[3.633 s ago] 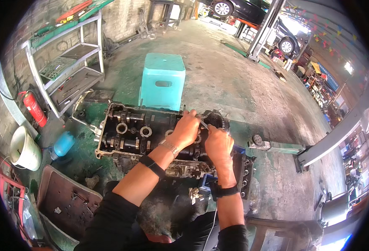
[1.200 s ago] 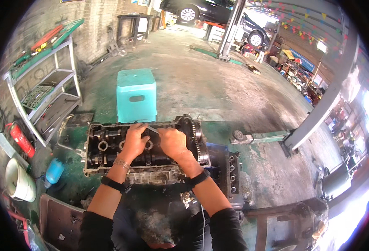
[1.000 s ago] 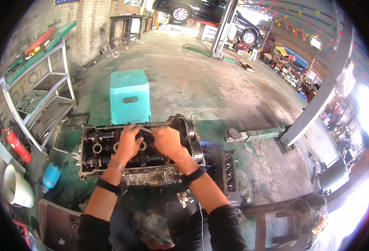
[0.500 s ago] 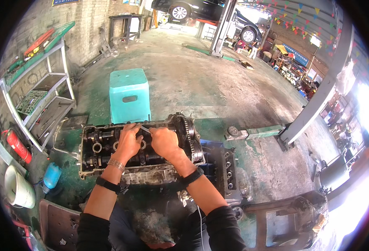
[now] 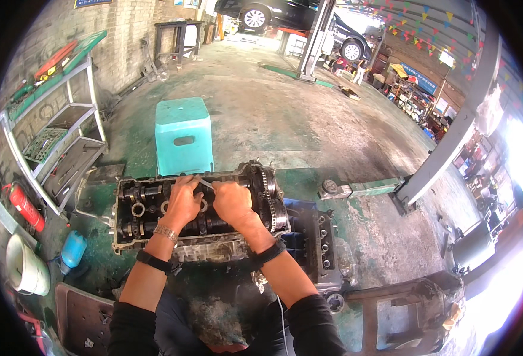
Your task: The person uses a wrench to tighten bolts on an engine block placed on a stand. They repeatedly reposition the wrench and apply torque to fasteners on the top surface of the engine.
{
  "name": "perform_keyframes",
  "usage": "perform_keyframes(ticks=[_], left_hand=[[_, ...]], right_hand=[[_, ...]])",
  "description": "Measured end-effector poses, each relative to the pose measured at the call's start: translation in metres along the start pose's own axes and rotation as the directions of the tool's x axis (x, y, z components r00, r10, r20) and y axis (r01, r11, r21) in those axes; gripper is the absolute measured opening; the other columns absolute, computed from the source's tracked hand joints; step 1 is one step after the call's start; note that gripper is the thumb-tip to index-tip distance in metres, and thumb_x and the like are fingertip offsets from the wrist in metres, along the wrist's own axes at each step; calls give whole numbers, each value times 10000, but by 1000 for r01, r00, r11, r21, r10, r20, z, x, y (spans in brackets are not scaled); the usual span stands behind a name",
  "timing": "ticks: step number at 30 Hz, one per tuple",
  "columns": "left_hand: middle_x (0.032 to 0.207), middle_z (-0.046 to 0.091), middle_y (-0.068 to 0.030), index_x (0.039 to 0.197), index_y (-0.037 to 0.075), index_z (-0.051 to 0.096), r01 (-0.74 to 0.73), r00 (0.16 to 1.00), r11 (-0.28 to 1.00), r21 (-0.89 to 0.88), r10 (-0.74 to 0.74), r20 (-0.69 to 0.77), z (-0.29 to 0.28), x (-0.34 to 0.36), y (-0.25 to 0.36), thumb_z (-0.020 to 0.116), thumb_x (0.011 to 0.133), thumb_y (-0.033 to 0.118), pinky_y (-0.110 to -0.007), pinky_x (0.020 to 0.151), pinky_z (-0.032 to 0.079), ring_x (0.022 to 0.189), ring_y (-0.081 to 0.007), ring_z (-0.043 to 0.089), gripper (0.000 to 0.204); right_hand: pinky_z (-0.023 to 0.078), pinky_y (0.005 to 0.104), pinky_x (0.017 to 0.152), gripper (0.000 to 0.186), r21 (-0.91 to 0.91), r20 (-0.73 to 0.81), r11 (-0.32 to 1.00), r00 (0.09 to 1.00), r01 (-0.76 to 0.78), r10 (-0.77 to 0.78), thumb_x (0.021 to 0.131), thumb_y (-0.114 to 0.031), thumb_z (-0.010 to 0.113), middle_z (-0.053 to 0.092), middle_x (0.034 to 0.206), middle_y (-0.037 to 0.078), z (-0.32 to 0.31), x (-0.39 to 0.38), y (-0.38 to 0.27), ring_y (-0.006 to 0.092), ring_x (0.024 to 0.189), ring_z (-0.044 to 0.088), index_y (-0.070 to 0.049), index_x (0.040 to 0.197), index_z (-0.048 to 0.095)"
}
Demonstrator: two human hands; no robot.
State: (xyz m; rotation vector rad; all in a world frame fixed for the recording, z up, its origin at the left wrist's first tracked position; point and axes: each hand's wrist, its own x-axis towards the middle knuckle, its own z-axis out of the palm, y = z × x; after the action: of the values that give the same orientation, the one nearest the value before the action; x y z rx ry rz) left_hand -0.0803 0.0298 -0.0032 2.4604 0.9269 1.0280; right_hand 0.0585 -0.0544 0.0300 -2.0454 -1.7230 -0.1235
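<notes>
An engine cylinder head (image 5: 132,234) lies across the front, with camshafts showing inside and a timing chain (image 5: 268,184) at its right end. My left hand (image 5: 181,199) is closed at the far rim, its fingertips on a slim metal tool (image 5: 205,184). My right hand (image 5: 233,203) is closed round the other end of that tool, just to the right. Both hands sit over the head's upper middle, hiding part of its inside. A dark valve cover (image 5: 327,243) with a row of round holes lies to the right.
A turquoise stool (image 5: 184,151) stands beyond the engine. At left are a metal rack (image 5: 89,83), red extinguisher (image 5: 27,207), white bucket (image 5: 27,267), blue jug (image 5: 72,252) and tray (image 5: 80,314). A lift post (image 5: 436,157) with a low arm is at right; raised cars stand behind.
Since the oldest frame the view has shifted, so stool and engine sit further left and the engine lower. Both hands remain on the tool, moving only slightly in the last second.
</notes>
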Motion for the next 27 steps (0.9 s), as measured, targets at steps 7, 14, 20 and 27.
perform_keyframes(ticks=[7, 14, 20, 27], left_hand=[[1287, 579, -230, 1247, -81, 590, 46, 999, 998, -54, -44, 32, -2, 2, 2, 723, 775, -29, -429, 1050, 418, 1228, -389, 506, 493], [1282, 581, -229, 1246, -81, 590, 40, 999, 998, -57, -39, 20, -3, 1, 3, 716, 781, -33, -439, 1042, 415, 1223, -399, 502, 485], [1236, 600, -175, 1237, -59, 602, 0, 1000, 1000, -22, 1, 16, 0, 2, -2, 706, 782, -11, -431, 1019, 427, 1192, -355, 505, 469], [1191, 618, -214, 1209, -63, 618, -56, 997, 997, -46, 54, -54, 2, 1, -4, 712, 769, 0, -455, 991, 437, 1145, -402, 533, 455]], right_hand=[[553, 440, 696, 180, -13, -9, 999, 999, -31, 31, 892, -163, 554, 710, 846, 151, 2, -1, -4, 350, 806, 693, -115, 964, 712], [563, 437, 708, 136, 1, -21, 997, 997, -76, 76, 831, -201, 624, 713, 840, 157, 2, -3, -12, 345, 798, 707, -86, 867, 688], [563, 433, 714, 179, 3, -15, 994, 994, -107, 107, 829, -246, 656, 711, 842, 166, -3, -6, -20, 340, 812, 710, -73, 871, 678], [560, 455, 658, 131, -39, -95, 994, 991, -99, 95, 836, -131, 542, 699, 777, 167, 4, -9, -24, 360, 749, 701, -97, 841, 669]])
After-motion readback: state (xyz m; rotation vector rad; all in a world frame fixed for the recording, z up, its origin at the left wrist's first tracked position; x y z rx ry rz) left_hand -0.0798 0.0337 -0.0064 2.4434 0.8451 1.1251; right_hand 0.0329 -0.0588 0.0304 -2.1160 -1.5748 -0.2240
